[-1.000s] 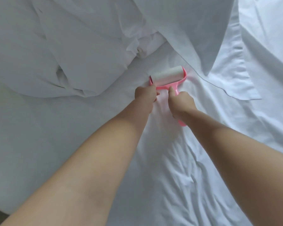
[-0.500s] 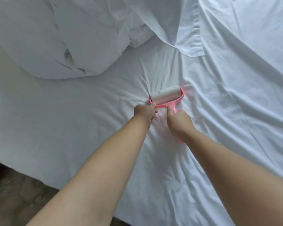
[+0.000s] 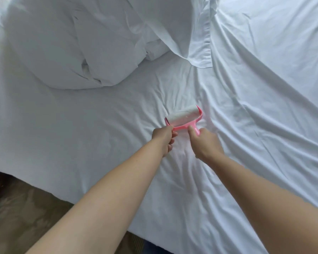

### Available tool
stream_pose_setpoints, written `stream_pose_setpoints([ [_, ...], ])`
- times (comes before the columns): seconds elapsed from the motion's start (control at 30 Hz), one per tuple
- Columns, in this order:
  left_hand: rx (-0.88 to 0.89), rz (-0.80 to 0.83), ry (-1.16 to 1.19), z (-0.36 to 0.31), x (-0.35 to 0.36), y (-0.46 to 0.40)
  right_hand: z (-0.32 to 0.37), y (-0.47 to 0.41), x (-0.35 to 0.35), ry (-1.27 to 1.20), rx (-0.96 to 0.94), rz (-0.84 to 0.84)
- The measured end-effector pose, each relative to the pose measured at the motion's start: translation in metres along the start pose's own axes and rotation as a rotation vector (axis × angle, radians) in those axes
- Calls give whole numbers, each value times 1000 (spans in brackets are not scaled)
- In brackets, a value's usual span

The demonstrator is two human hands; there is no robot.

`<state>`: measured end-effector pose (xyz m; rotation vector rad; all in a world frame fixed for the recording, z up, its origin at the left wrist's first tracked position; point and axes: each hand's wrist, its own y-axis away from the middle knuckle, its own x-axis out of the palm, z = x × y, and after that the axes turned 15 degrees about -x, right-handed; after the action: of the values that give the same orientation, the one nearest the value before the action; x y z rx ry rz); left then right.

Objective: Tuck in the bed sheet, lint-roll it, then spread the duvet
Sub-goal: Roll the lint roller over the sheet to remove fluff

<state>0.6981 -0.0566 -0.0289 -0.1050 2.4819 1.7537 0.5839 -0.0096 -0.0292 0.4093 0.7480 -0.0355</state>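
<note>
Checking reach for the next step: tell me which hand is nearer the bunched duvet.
Left. The left hand grips the lint roller's near left corner, on the side toward the duvet heaped far left. The right hand holds the roller's handle, farther right.

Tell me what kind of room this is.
Most likely a bedroom: a bed with a white sheet, a bunched duvet at its far side, and a pillow.

Clearly a bedroom: wide bed [image 3: 246,208] under a wrinkled white bed sheet [image 3: 81,125], bunched white duvet [image 3: 62,52] heaped near its head, brown patterned floor [image 3: 17,208] beside the mattress edge
</note>
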Motion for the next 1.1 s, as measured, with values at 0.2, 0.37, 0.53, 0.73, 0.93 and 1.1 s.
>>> stream_pose_setpoints([
  [0.2,82,64,13,-61,-16,-24,27,-54,14,-153,-101,-89],
  [0.37,69,66,-59,-113,-20,-57,46,-100,34,-186,-12,-81],
  [0.53,34,83,-72,-147,-21,-92,57,-146,45,-134,58,-46],
  [0.73,50,53,-128,-187,-24,-110,68,-188,47,-115,71,-48],
  [0.93,49,40,-55,-209,-16,-114,73,-222,42,-105,39,-63],
  [1.1,25,40,-47,-197,-16,-111,65,-211,43,-85,56,-65],
])
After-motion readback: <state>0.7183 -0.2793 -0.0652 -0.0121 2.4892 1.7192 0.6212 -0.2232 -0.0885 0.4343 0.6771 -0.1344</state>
